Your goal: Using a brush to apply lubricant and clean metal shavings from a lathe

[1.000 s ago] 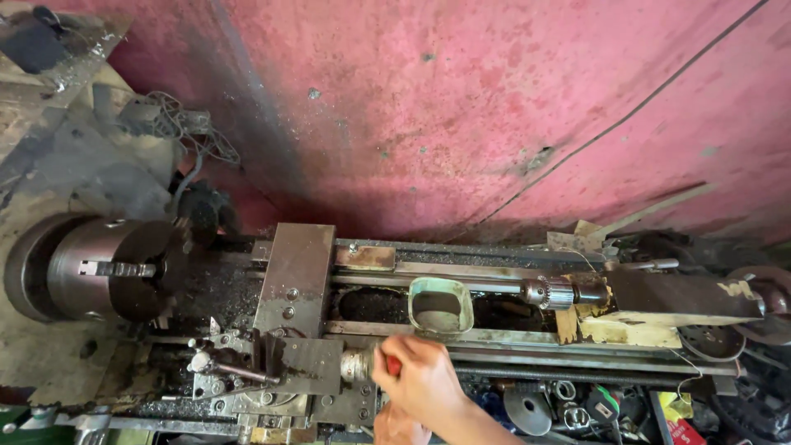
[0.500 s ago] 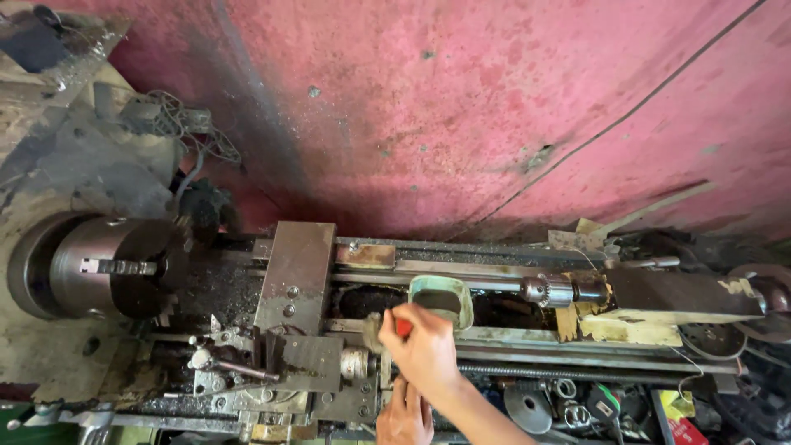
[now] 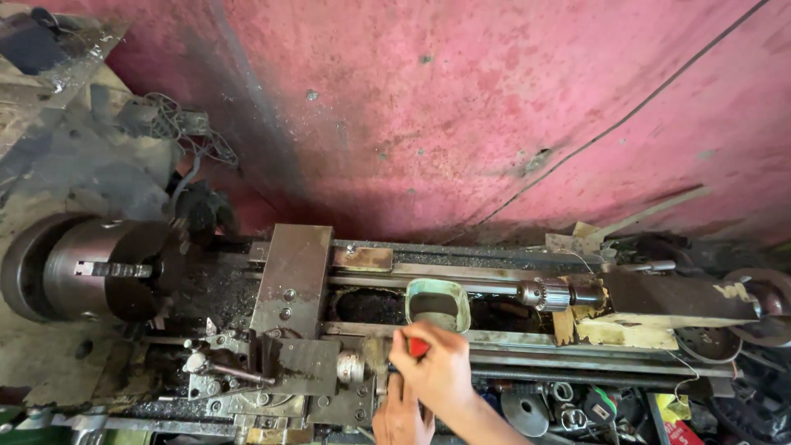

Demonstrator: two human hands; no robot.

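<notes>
Against a stained pink wall, an old metal lathe runs across the view from left to right. At its left end sits the chuck, its dark jaws facing right and holding no workpiece. To the right of the chuck, the carriage lies across the bed, with the cross-slide and its small lever at the near side. Metal chips and grime cover the bed around the carriage.

Just right of the carriage, a small pale-green container, rounded-rectangular and open at the top, stands on the bed ways. Further right, a drill chuck mounted in the tailstock points left toward the container, near it but not touching.

The right hand is over the near rail of the bed, just in front of the green container. Its fingers are closed around a small red object, of which only a corner shows between the fingers; what kind of object it is cannot be told. The left hand lies below and close against the right hand, at the front of the apron. Its fingers are curled, but whether they grip anything cannot be told, since the right hand and the lower frame edge hide most of it.

Below the bed at the right, a shelf holds loose round parts, fittings and a yellow and red package.
</notes>
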